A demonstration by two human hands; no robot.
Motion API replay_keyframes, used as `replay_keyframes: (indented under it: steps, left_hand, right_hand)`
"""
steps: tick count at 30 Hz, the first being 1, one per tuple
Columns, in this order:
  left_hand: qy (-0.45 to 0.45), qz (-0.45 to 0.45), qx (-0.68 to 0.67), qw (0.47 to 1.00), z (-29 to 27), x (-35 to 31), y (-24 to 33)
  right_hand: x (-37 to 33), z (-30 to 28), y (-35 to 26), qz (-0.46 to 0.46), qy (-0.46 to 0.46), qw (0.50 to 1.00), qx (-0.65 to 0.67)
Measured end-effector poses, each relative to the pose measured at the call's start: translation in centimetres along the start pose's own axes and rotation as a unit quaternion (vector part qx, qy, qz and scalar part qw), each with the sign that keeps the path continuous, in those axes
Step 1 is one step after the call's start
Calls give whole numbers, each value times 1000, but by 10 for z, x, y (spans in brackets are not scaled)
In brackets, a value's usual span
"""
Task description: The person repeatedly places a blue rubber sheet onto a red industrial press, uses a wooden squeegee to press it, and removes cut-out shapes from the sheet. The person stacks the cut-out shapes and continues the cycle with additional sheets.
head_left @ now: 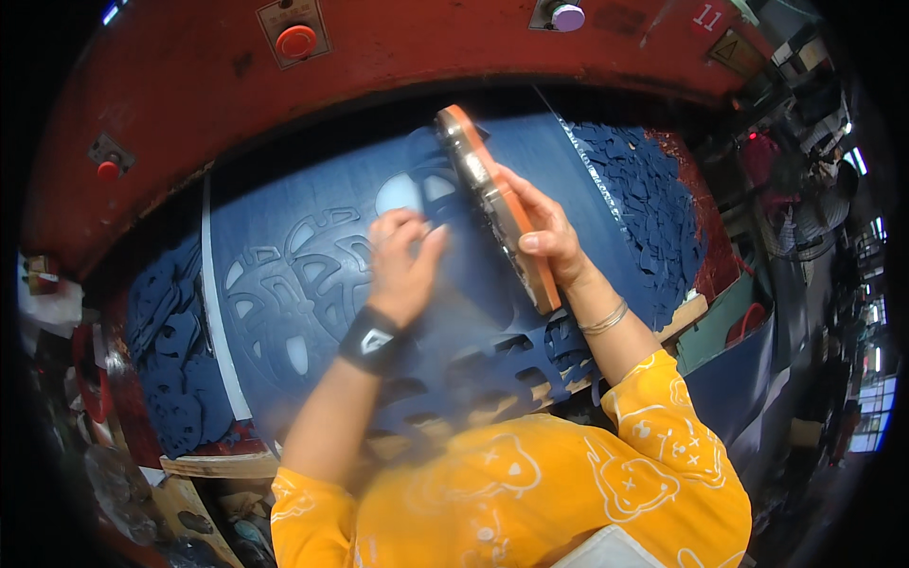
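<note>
My right hand (549,227) grips a cutting die (497,204) with an orange face and a dark metal side, held tilted up on edge above a blue sheet (530,142). My left hand (402,260), wearing a black wristband, hovers over the sheet with fingers half curled and the thumb apart; nothing shows in it. Just beyond its fingertips is a pale oval opening (398,193) in the sheet. Curved cut outlines (322,256) with smaller pale openings cover the sheet left of that hand. Motion blurs the left fingers a little.
A red machine beam (398,47) with push buttons spans the far side. Blue cut pieces (170,350) are piled at left, and blue scraps (634,189) at right. Perforated blue offcut (473,374) hangs at the near edge. A green bin (729,331) stands at right.
</note>
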State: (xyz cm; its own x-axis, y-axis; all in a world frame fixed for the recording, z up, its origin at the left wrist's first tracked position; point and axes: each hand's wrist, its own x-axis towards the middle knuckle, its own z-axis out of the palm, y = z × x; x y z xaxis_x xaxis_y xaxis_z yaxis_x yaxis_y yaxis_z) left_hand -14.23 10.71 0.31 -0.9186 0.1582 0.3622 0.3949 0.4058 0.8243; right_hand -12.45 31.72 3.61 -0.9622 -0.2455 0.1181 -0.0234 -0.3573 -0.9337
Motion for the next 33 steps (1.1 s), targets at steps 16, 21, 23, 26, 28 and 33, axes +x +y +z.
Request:
replay_keyframes:
  steps: [16,21,23,26,28,33]
  left_hand:
    - [-49,104,257,960,32,76,0]
    - [-346,195,90,913,107,40,82]
    - [-570,196,-173,779,94,-15,110]
    - [-582,254,-243,733,51,-38,106]
    - [-407,276,-158,856,30,-9,76]
    - [-294,156,247,910,-10,3,31]
  right_hand:
    - [-38,-54,-62,-70,151,985,-39]
    - [-39,-51,-84,-105,143,984,-14]
    - [-41,-52,-91,-92,127,987,-39]
    - [-42,-55,-91,-72,120,978,-158]
    - [-43,-56,-82,-57,115,971,-202]
    - [-40,-50,-57,-8,68,920,-385]
